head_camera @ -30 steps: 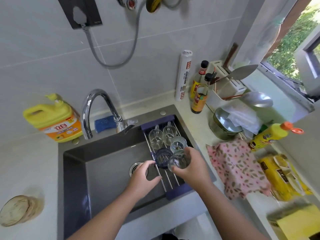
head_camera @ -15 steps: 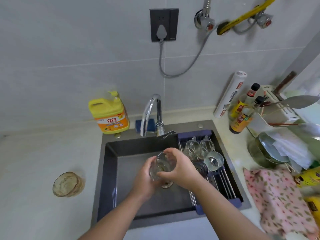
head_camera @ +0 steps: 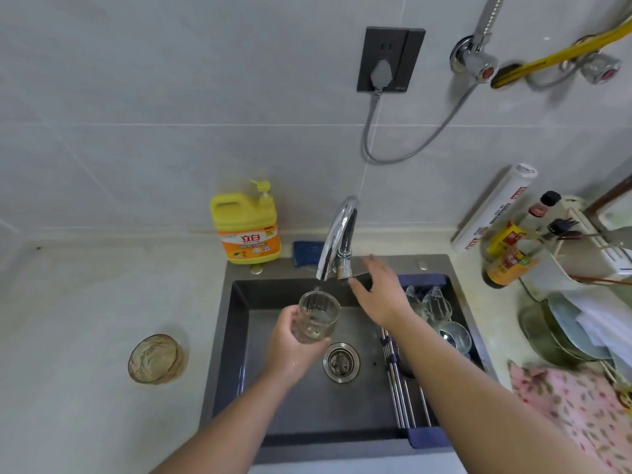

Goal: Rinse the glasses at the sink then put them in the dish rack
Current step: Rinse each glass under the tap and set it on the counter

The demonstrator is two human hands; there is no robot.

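Note:
My left hand (head_camera: 290,343) holds a clear glass (head_camera: 316,316) upright, right under the spout of the chrome faucet (head_camera: 337,239), above the dark sink (head_camera: 239,340). My right hand (head_camera: 378,292) reaches to the faucet's lever (head_camera: 355,276), fingers spread and resting at it; no grip shows. The dish rack (head_camera: 407,395), steel bars with blue ends, spans the sink's right side. Several clear glasses (head_camera: 436,304) lie on it, partly hidden by my right forearm.
An amber glass bowl (head_camera: 155,358) sits on the counter at left. A yellow detergent jug (head_camera: 247,223) and blue sponge (head_camera: 307,251) stand behind the sink. Bottles (head_camera: 509,248), a pot with lid (head_camera: 554,331) and a pink cloth (head_camera: 574,408) crowd the right counter.
The glass came off the rack side and passed from my right hand to my left, which now holds it under the spout. My right hand moved up to the faucet lever.

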